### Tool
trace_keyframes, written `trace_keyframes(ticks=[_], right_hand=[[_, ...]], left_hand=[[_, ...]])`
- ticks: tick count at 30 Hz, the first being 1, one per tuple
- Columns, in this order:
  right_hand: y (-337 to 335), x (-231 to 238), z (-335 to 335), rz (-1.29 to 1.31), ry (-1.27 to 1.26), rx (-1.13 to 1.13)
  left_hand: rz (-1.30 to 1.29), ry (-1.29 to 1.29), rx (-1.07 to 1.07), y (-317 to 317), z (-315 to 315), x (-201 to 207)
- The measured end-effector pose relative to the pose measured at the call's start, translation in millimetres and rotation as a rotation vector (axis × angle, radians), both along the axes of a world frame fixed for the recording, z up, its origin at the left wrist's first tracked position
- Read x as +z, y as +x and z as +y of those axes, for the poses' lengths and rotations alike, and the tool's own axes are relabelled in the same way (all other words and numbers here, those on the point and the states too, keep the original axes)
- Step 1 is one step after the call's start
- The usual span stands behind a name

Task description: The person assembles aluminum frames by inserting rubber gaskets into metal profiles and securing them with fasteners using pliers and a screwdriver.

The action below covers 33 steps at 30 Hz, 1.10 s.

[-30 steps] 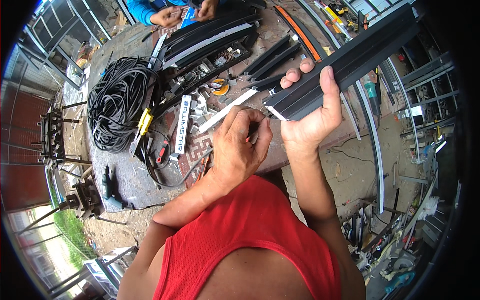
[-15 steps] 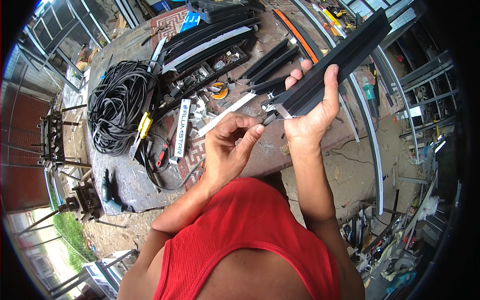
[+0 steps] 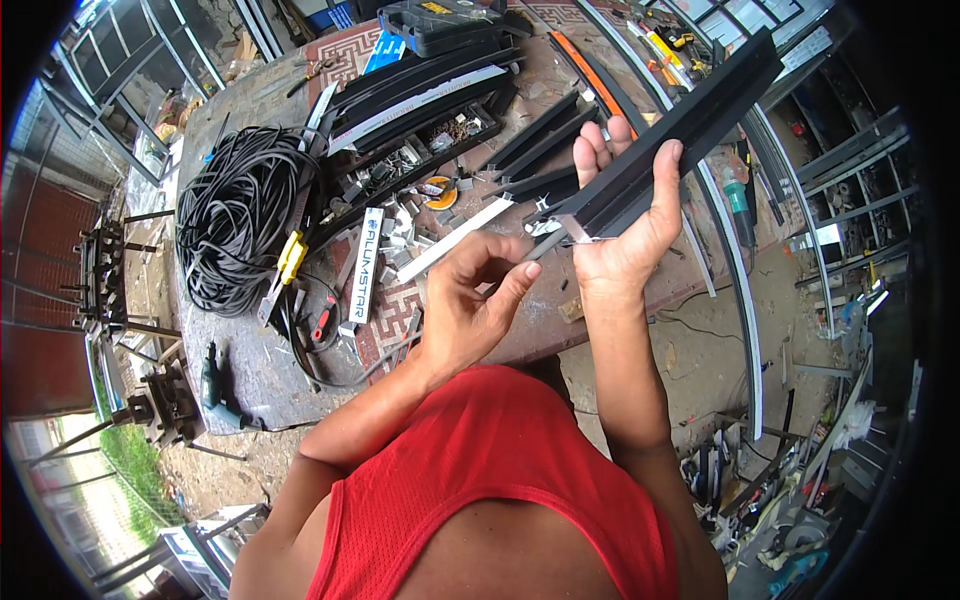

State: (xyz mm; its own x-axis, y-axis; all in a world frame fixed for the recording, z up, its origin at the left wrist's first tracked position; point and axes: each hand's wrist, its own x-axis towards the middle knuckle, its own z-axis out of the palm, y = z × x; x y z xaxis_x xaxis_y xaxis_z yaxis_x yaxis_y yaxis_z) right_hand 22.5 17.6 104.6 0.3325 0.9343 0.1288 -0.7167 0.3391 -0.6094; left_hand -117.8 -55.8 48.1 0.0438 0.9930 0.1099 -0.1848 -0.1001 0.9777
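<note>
The black profile (image 3: 705,115) looks like smooth metal with a satin-matt finish. The thin grey strip (image 3: 548,243) appears dull and smooth. The coiled black cord (image 3: 245,215) has a rubbery, faint sheen; the tabletop (image 3: 262,345) is scuffed and rough — the red top (image 3: 490,430), soft mesh cloth.

- Black profile (image 3: 705,112): long, straight, ridged lengthwise, pale at near end.
- Held up in right hand (image 3: 625,245), thumb over one long side; slanting from near-left end away to far right.
- Thin grey strip (image 3: 546,243): narrow, only short length visible, pinched at tips of left hand (image 3: 472,305).
- Pointing toward profile's pale end, just beside; contact unclear.
</note>
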Motion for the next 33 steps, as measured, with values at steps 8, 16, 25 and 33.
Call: trace_keyframes(ticks=[8, 16, 25, 33], right_hand=[[-8, 6, -4, -0.067, 0.053, 0.015], [-1, -8, -3, 0.216, 0.264, 0.475], [1, -13, 7, -0.515, -0.252, -0.248], [23, 58, 9, -0.979, 0.153, 0.1]], left_hand=[[0.081, 0.209, 0.141, 9, 12, 5], [-0.112, 0.214, 0.108, 12, 23, -1], [0.263, 0.623, 0.416, 13, 45, 1], [-0.341, 0.052, -0.789, -4, 115, 91]])
